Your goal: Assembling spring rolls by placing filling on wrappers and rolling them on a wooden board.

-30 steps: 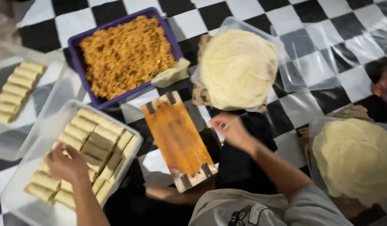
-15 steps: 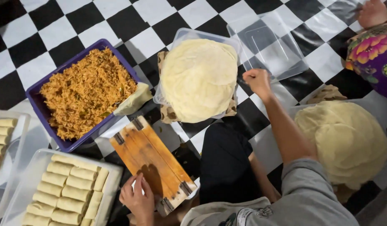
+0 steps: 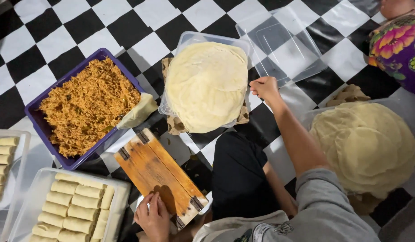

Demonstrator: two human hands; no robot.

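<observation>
Partly cut off: L hand (image 3: 153,219) on wooden board (image 3: 160,175).

Floor of glossy black-and-white checkerboard tiles (image 3: 59,31), seen from above and laid diagonally to the frame, fills the whole background. Soft overhead light gives faint sheen on the white squares and short shadows. No wall, window or furniture shows; everything rests directly on the floor.

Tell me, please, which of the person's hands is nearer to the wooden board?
Left. The left hand grips the near edge of the wooden board; the right hand is far off, at the edge of the wrapper stack.
</observation>
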